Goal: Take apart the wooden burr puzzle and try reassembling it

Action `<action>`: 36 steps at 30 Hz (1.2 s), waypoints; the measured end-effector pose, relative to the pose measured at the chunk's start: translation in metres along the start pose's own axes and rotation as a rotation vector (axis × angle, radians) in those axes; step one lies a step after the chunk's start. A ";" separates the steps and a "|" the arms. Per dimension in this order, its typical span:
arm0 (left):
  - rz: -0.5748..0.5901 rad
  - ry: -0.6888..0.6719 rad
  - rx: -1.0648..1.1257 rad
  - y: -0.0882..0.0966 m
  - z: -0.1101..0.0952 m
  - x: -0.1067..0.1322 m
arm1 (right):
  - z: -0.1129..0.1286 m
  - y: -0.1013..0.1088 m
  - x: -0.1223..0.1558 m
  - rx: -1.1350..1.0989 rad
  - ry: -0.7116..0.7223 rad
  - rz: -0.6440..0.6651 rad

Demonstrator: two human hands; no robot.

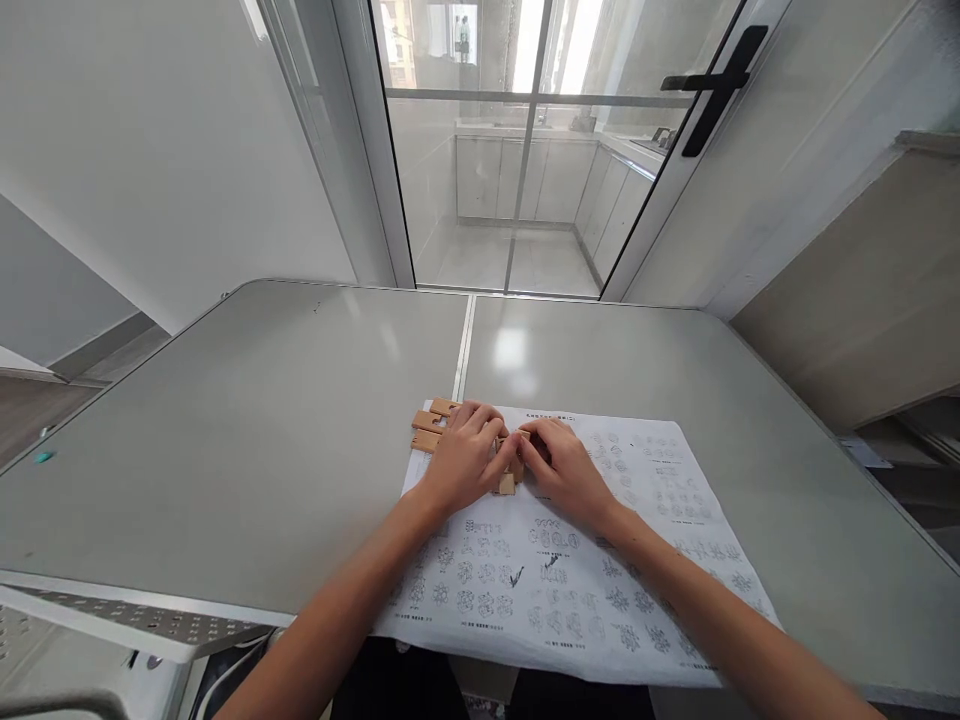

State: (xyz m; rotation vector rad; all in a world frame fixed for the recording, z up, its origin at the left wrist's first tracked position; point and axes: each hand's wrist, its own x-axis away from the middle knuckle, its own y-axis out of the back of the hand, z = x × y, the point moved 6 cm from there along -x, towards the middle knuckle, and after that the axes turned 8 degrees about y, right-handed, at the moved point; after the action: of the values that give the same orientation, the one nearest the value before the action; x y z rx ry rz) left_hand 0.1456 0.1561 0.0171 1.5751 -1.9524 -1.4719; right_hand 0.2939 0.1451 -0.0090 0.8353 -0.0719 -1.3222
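Observation:
Small wooden puzzle pieces [428, 421] with notches lie at the top left of a printed instruction sheet [525, 600], partly under my left hand [471, 450]. That hand's thumb and fingers close around part of the wooden cluster. My right hand [564, 465] pinches at the cluster from the other side, its fingertips meeting my left thumb. Between the hands shows a wooden block [507, 484], part of the assembled pieces. My fingers hide most of the cluster, so how its pieces join cannot be made out.
A grey table [225, 450] with a centre seam spreads around the sheet. A small green bit [44, 456] lies near its left edge. Beyond the table stands a glass door [525, 190] with a black handle [720, 90]. A white perforated shelf [135, 615] sits below at the left.

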 end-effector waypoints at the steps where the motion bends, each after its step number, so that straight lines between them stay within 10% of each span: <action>1: 0.001 0.007 -0.003 0.000 0.001 0.000 | 0.000 0.000 0.000 0.004 0.001 0.001; 36: -0.128 0.128 0.041 0.007 0.011 -0.002 | 0.027 -0.015 0.009 0.060 0.346 0.248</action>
State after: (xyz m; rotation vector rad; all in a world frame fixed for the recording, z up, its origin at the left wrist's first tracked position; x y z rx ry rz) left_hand 0.1342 0.1630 0.0186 1.7947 -1.8531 -1.3477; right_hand 0.2705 0.1237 -0.0022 1.0599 0.0570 -0.9346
